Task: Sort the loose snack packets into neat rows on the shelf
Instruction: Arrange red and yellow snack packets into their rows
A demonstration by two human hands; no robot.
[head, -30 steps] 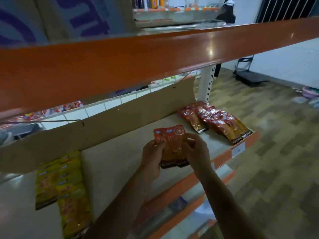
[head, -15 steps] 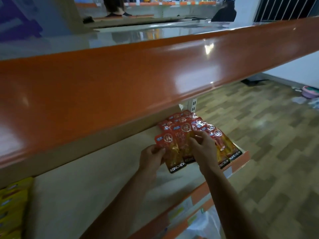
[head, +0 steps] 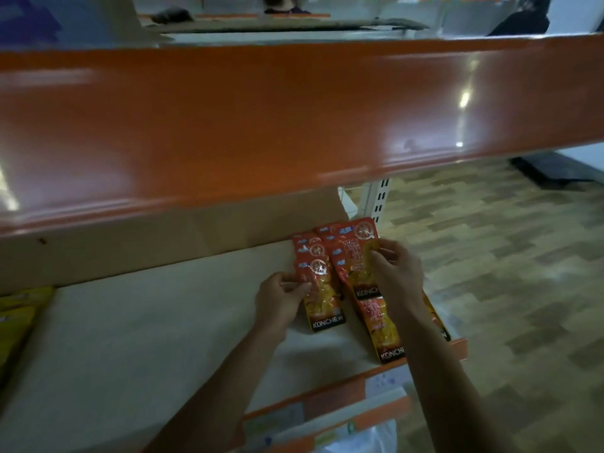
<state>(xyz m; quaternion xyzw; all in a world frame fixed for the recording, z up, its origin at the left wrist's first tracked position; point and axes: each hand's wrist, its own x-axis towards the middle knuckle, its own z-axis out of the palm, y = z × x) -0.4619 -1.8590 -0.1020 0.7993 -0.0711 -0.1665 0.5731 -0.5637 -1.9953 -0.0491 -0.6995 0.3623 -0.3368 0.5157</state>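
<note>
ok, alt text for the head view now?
Two bare hands line up red snack packets at the right end of a beige shelf: the left hand pinches the edge of the left packet, the right hand grips the right packet over the others. An orange upper shelf fills the top; yellow packets lie far left.
</note>
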